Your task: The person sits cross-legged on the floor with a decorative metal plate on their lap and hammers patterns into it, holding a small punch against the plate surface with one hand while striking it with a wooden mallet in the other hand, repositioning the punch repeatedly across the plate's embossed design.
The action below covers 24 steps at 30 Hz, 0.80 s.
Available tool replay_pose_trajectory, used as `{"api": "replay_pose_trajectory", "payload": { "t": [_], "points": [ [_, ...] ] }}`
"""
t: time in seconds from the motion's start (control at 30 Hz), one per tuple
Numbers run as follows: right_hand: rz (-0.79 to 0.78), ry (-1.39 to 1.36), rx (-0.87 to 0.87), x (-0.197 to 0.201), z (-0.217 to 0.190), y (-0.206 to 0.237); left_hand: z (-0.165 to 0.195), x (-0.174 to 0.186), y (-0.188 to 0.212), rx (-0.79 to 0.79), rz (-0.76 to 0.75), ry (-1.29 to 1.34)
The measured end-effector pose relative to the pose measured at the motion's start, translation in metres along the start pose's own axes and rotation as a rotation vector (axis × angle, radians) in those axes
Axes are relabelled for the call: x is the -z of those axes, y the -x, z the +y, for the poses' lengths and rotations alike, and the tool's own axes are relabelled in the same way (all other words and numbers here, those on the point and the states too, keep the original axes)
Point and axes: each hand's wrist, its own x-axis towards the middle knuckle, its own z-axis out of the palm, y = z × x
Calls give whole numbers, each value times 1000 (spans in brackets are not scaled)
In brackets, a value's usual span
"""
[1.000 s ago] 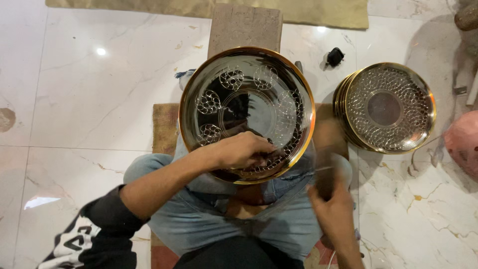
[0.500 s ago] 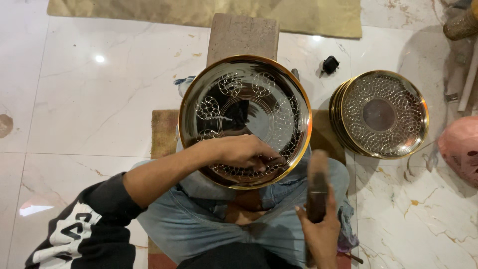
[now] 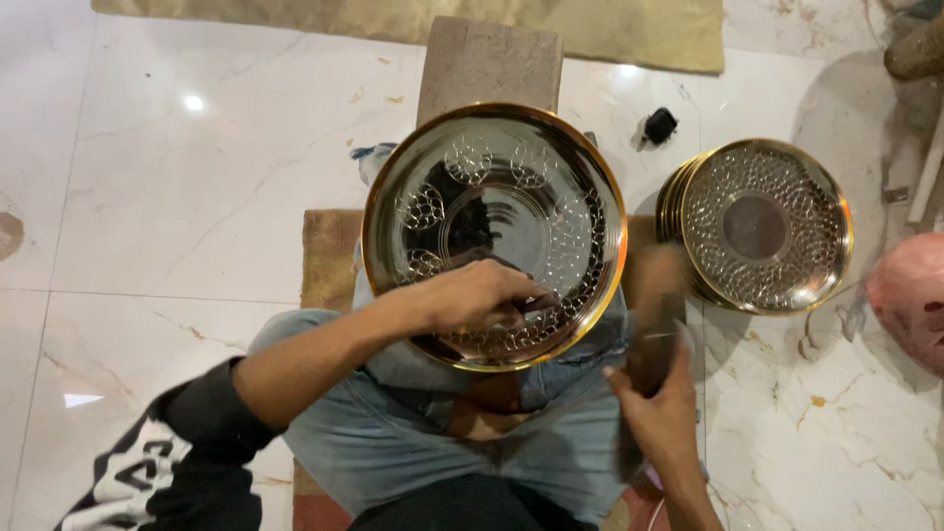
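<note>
A large round brass plate [image 3: 492,211] with a gold rim and partly hammered floral patterns rests on my lap. My left hand [image 3: 477,293] lies on its near inner rim, fingers closed around a small dark punch [image 3: 539,301] pressed to the metal. My right hand [image 3: 661,418] is to the right of the plate, below its edge, gripping a hammer [image 3: 654,320]. The hammer points upward and is blurred by motion, beside the plate's right rim.
A stack of finished patterned brass plates [image 3: 762,226] sits on the marble floor at right. A pink rounded object [image 3: 910,295] lies at the right edge. A small black object [image 3: 659,125], a stone block [image 3: 490,64] and an olive rug [image 3: 629,29] lie beyond the plate. A brown mat [image 3: 329,256] is under me.
My right hand has brought the hammer upright and lifted it higher beside the plate's right rim. My left hand stays on the punch at the near rim.
</note>
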Motion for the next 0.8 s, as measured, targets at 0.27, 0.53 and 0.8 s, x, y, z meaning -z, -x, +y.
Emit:
{"api": "replay_pose_trajectory", "payload": {
  "t": [0.27, 0.53, 0.8],
  "points": [
    [-350, 683, 316, 28, -68, -55, 6, -19, 23, 128, 416, 67],
    [-312, 801, 611, 16, -115, -62, 30, -62, 33, 441, 1118, 265],
    [-325, 1490, 908, -8, -181, -82, 22, -88, 28, 481, 1225, 72]
  ]
}}
